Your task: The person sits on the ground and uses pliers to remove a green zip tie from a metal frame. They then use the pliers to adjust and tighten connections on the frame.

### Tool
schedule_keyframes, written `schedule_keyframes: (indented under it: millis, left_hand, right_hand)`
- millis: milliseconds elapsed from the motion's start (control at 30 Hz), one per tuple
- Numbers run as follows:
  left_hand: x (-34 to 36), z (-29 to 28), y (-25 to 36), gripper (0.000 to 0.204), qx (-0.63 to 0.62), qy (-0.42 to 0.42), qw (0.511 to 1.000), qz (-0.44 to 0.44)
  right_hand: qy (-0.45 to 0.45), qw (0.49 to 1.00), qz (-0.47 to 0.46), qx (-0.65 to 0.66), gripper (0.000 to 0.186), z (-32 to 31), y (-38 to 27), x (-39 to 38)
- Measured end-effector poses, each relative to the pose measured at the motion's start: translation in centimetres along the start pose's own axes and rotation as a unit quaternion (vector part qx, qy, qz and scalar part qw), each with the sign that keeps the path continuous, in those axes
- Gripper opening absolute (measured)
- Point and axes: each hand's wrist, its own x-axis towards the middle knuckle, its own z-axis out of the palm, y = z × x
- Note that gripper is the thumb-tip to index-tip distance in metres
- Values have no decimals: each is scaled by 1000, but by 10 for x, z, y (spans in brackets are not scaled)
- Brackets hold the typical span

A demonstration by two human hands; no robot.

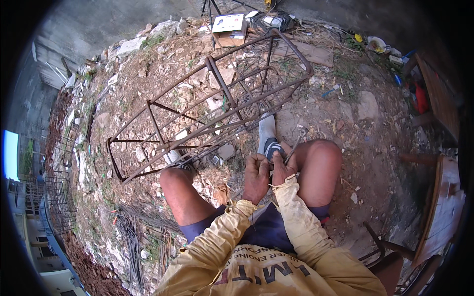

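Note:
My left hand [256,178] is closed in a pinch in front of my lap, its fingertips close against those of the right. Thin dark wire [254,220] trails below it toward my shorts; the part between the fingers is mostly hidden. A slim metal tool that looks like a pair of pincers [297,140] slants up and away from my right hand [283,170], which is closed around its lower end. Just beyond both hands lies a rusty steel rebar cage [223,88], long and box-shaped, stretching from left to far right. My shoes [267,129] are at its near side.
Rubble and stones [131,47] cover the ground. A cardboard box [229,33] and coiled cable [270,22] lie by the far wall. Loose rods [134,246] are at the lower left. A wooden table [441,207] and a chair frame [382,244] stand at the right.

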Motion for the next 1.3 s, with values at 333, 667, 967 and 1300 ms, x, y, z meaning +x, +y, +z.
schedule_keyframes:
  millis: [333,667,967,1300]
  left_hand:
    - [26,-23,19,22,16,68,997,-21]
    - [127,-77,67,40,196,-61,978,-40]
    - [156,-78,81,34,75,-149,971,-174]
    - [192,-96,26,23,48,-41,994,89]
  right_hand:
    - [-74,995,62,38,23,17,12,22]
    - [-88,985,40,144,6,62,41,34]
    - [-170,966,33,191,3,83,50,68]
    - [-96,933,192,288,38,88,13,38]
